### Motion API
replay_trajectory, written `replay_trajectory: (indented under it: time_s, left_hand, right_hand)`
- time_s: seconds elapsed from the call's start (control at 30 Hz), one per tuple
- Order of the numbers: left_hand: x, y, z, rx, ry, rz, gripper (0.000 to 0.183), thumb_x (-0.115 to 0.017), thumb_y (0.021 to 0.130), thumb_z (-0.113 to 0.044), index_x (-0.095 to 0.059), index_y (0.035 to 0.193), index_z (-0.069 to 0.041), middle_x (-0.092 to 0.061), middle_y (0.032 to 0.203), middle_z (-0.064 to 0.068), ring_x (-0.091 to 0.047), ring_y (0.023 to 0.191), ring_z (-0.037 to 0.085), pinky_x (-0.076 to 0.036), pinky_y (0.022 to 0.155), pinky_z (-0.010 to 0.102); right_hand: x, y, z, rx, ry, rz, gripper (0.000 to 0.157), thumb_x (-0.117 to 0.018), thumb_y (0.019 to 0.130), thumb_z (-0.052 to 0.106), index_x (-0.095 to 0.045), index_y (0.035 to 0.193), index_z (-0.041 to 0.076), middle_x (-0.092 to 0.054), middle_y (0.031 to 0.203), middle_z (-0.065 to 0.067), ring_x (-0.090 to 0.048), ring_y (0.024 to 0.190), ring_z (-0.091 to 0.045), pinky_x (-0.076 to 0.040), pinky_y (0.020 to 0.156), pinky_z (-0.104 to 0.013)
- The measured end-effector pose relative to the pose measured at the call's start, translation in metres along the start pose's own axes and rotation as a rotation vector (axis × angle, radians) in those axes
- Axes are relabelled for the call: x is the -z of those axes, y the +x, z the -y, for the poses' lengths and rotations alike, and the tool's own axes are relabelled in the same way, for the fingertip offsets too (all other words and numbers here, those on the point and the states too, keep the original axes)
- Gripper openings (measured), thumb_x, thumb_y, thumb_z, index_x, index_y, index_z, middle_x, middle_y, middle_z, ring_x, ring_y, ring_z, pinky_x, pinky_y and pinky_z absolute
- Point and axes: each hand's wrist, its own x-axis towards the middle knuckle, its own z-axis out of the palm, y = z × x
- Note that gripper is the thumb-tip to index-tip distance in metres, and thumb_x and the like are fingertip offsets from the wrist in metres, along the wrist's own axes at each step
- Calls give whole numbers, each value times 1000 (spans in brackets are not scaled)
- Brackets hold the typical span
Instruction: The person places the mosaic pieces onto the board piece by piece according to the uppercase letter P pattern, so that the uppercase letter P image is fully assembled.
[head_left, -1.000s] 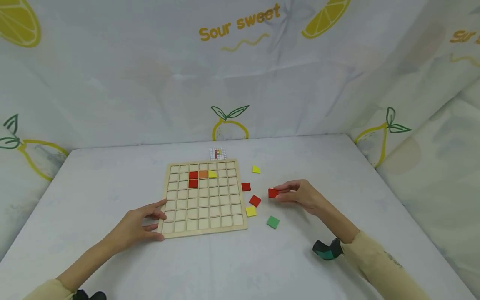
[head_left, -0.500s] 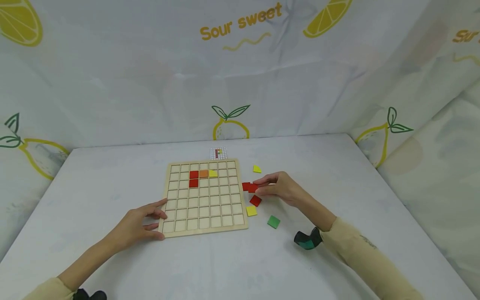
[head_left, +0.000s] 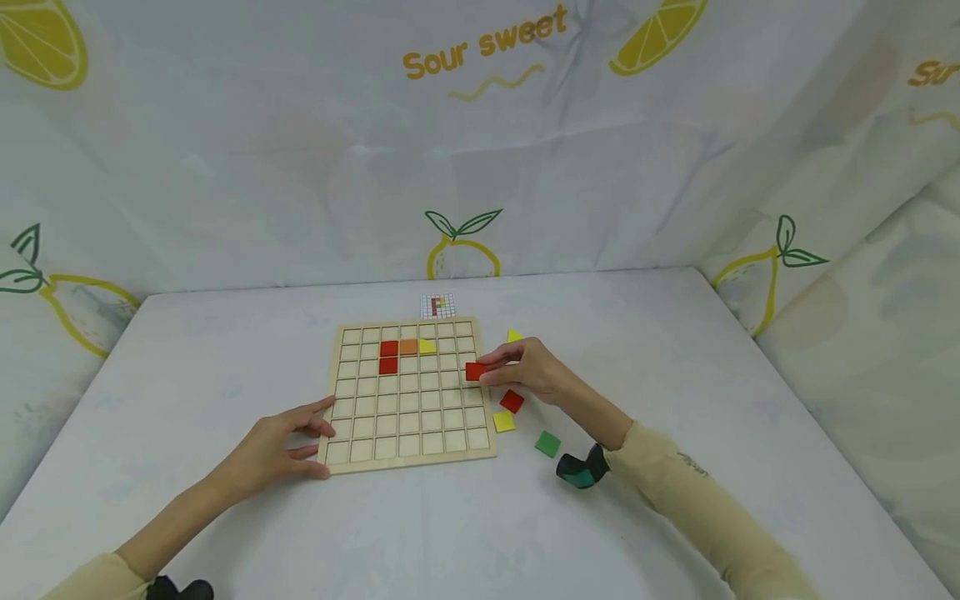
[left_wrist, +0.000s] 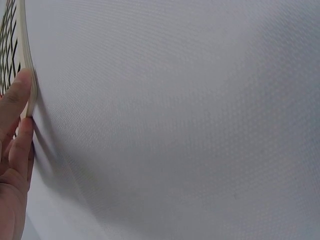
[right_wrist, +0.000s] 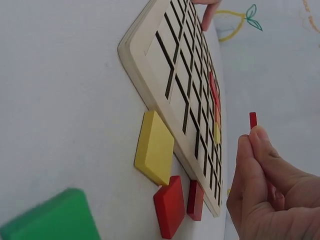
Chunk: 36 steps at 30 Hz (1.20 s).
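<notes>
A wooden grid board lies on the table. In its upper part sit two red tiles, an orange tile and a yellow piece. My right hand pinches a red square tile between thumb and fingers over the board's right edge. In the right wrist view that red tile stands edge-on above the fingertips. My left hand rests at the board's left edge; in the left wrist view one fingertip lies on the rim and another touches the side.
Right of the board lie a red tile, a yellow tile, a green tile and a partly covered yellow piece. Another red tile shows beside the board in the right wrist view. A small printed pattern card lies behind the board.
My right hand has carried the red tile leftward from the table to over the board's right edge, passing above a loose red tile. The left hand stays at the board's edge.
</notes>
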Motion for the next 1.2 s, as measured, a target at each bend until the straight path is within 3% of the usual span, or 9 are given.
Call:
replay_trajectory:
  time_s: [0.17,0.33,0.53,0.73,0.97,1.2]
  left_hand:
    - [-1,-1,0,-1,-24,5,45,-87,63,-9,-64,101,0,-41,145,22,-56,102,10,-58,81,21]
    - [-1,1,2,5,-11,14,45,-87,64,-10,-64,101,-1,-41,146,21,-55,102,10,-57,82,20]
    - [-2,2,1,16,24,18,45,-87,64,-9,-65,102,-2,-42,145,21,-57,102,15,-57,81,20]
    - [-2,3,2,14,47,20,43,-87,65,-9,-65,101,-3,-43,145,20,-57,103,18,-57,81,19]
    - [-1,3,1,24,60,9,49,-87,64,-10,-65,107,-1,-44,144,19,-57,103,22,-57,81,18]
    - [-1,3,0,15,69,4,48,-87,64,-9,-65,106,-1,-44,144,19,-57,103,23,-57,80,18]
  right_hand:
    - [-15,8,3,-19,11,8,29,-73,84,1,-66,111,-6,-61,107,-13,-57,95,-21,-59,76,-22]
    - [-29,18,5,-20,7,20,25,-73,83,0,-68,107,-5,-64,106,-12,-59,94,-19,-59,80,-24]
    - [-48,32,4,44,-80,45,23,-77,79,2,-71,100,-4,-71,95,-8,-65,86,-12,-58,77,-20]
    - [-67,42,7,63,-119,7,22,-79,78,4,-71,97,-1,-72,84,-7,-66,79,-11,-58,73,-18]
    - [-82,45,13,123,-251,-30,20,-82,76,11,-72,92,3,-72,78,-4,-65,77,-9,-53,69,-16]
    - [-91,49,15,182,-311,-43,19,-84,74,10,-73,88,3,-71,74,-3,-65,71,-8,-53,73,-17]
